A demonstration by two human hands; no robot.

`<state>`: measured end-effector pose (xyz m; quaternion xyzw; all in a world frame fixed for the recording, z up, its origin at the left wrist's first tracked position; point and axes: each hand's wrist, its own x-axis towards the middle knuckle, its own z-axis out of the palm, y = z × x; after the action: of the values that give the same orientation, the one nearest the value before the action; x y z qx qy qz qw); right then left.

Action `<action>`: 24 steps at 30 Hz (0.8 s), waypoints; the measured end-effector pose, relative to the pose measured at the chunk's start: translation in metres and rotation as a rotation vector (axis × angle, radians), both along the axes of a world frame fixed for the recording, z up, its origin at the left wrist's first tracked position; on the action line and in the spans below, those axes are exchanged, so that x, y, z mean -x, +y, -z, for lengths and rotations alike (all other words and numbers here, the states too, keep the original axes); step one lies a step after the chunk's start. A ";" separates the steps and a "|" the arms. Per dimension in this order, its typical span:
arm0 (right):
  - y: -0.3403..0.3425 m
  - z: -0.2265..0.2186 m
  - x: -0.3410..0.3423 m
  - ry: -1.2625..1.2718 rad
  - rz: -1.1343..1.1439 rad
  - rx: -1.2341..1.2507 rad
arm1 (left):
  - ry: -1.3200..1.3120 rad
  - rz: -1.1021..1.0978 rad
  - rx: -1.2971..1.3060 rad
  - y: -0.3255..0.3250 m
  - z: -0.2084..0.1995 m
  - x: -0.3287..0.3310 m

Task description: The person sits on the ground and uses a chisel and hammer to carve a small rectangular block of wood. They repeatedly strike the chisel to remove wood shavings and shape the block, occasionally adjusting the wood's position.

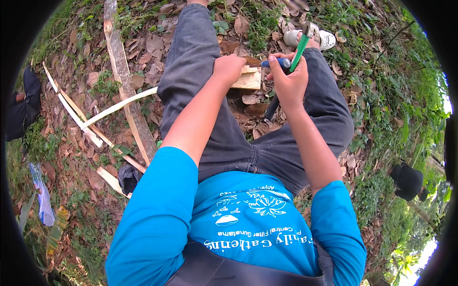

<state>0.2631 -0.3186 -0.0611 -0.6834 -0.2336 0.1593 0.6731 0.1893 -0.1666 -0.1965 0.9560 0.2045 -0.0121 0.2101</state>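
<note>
My left hand [230, 69] is closed at the left end of a pale, squared piece of wood [248, 81] between my knees. The hand hides part of the wood. My right hand [290, 78] is closed around a hammer [299, 51] with a green shaft, its metal head pointing away from me. A black grip hangs below that hand. My right thumb and fingers also pinch a blue cylindrical handle [272, 63] with a grey round end, lying toward the wood. What sits at its other end cannot be made out.
A long debarked pole [120, 71] lies to the left of my leg, with thin split strips [121, 104] across and beside it. A dark bag [128, 178], a clear plastic bag [43, 195] and a black bundle [407, 181] rest on leaf-strewn ground. A white shoe [326, 40] shows at far right.
</note>
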 end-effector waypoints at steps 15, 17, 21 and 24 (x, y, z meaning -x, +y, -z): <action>0.007 0.005 -0.002 0.010 -0.008 0.063 | 0.021 0.018 -0.007 0.003 -0.002 -0.002; 0.007 0.008 -0.003 -0.017 0.000 0.081 | 0.020 0.023 -0.013 0.004 -0.001 -0.002; 0.007 0.015 -0.004 -0.073 0.018 0.095 | 0.009 0.029 -0.025 0.003 -0.001 -0.002; 0.007 0.012 -0.003 -0.079 0.017 0.093 | -0.011 0.028 -0.023 0.002 0.000 -0.001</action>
<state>0.2658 -0.3119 -0.0728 -0.7216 -0.2467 0.1371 0.6322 0.1900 -0.1647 -0.1963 0.9611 0.1902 -0.0073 0.2001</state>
